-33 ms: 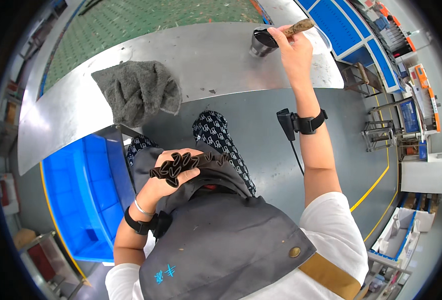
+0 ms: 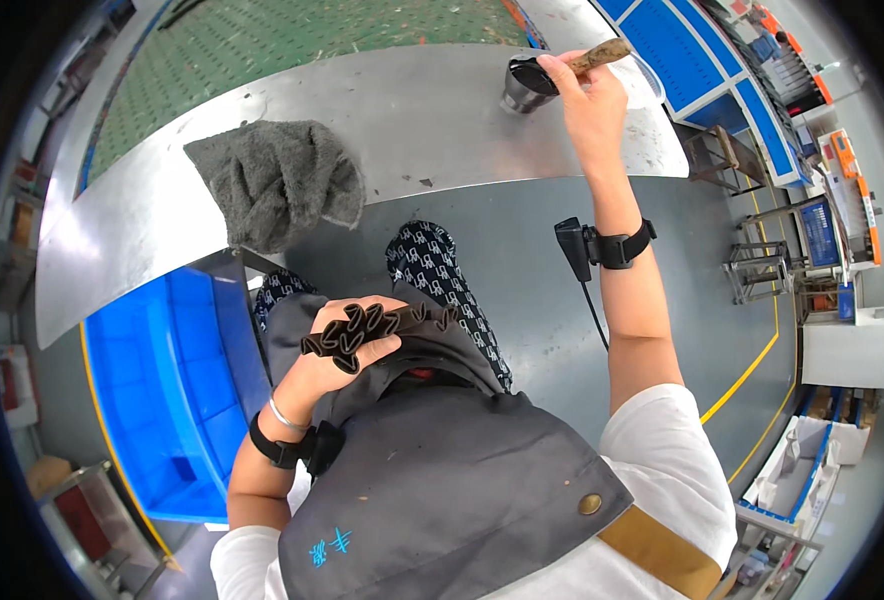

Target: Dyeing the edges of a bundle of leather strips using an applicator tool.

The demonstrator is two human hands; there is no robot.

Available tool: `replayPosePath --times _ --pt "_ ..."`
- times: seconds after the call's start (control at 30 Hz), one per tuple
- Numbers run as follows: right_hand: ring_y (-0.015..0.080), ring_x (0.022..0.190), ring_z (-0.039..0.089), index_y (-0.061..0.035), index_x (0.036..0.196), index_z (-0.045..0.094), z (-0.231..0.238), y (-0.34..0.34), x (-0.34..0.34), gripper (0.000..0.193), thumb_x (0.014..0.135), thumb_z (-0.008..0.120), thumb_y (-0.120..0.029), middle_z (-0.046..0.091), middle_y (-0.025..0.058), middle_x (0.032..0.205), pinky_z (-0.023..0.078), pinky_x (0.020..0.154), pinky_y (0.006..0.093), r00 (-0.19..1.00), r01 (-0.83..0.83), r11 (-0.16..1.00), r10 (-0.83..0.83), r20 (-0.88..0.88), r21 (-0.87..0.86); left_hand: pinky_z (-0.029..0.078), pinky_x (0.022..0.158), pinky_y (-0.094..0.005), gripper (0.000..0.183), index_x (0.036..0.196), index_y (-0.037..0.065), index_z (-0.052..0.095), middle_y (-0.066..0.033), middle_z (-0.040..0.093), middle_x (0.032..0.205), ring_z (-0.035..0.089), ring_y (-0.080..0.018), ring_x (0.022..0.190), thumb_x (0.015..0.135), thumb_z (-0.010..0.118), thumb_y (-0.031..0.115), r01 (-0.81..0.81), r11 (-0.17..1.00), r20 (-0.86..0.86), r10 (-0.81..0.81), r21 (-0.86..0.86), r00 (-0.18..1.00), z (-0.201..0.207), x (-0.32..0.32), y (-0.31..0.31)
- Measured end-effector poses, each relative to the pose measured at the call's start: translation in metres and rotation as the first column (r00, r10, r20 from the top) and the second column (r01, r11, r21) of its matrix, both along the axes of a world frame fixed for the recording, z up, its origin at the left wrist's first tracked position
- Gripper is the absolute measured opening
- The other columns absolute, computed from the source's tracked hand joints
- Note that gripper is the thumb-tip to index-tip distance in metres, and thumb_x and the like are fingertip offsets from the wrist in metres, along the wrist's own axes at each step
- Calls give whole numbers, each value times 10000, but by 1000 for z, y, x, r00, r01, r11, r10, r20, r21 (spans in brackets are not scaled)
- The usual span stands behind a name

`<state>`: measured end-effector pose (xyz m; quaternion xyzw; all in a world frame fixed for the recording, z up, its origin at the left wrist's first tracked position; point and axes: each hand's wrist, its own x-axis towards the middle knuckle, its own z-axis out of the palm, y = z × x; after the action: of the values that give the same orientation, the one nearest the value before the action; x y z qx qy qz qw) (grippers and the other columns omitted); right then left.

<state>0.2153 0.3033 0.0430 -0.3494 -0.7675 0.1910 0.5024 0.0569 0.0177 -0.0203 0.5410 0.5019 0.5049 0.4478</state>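
My left hand [image 2: 314,374] is closed around a bundle of dark brown V-shaped strips [image 2: 364,328], held in front of my apron with their ends facing up. At the far right of the metal table, my right hand [image 2: 597,112] grips a tool by its worn wooden handle [image 2: 604,54]. Its working end is hidden by the fingers and a small metal cup [image 2: 523,96]. That cup has a dark inside and stands on the table just left of my right fingers.
A crumpled grey towel [image 2: 277,185] hangs over the near edge of the metal table [image 2: 442,130]. Beyond lies a green perforated surface [image 2: 322,55]. Blue bins [image 2: 152,370] stand low at the left. Metal stools [image 2: 757,260] and racks line the right side.
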Motion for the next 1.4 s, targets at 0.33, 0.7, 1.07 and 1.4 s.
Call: replayPosePath --times 0.33,0.7,1.07,1.4 --pt "78 683 479 -3 813 571 21 -53 0 179 822 583 -181 566 33 744 367 642 207 820 -310 946 218 -529 -91 448 667 -272 250 923 -23 582 -101 612 796 568 -182 686 700 621 83 4 1000 -60 -3 16 998 5 -4 -2" --pt "141 678 485 5 812 496 25 -153 -17 86 799 527 -73 527 106 743 380 617 247 500 -801 598 644 -579 -27 367 515 -251 202 852 -16 575 -28 488 597 420 -94 547 730 646 129 -43 988 95 29 146 995 -6 4 2" --pt "139 660 497 13 803 554 31 -167 -26 163 678 658 -2 556 97 736 402 572 231 446 -867 499 780 -439 6 359 527 -236 248 929 -8 585 -12 500 603 409 -73 568 729 653 122 -17 991 71 7 134 997 -4 4 0" --pt "138 675 513 -8 793 566 33 -165 -29 178 664 687 -23 566 78 759 410 595 235 488 -858 513 815 -314 -1 367 542 -219 254 936 -16 580 -1 521 617 408 -51 592 735 653 122 21 994 43 -26 108 999 2 2 -1"
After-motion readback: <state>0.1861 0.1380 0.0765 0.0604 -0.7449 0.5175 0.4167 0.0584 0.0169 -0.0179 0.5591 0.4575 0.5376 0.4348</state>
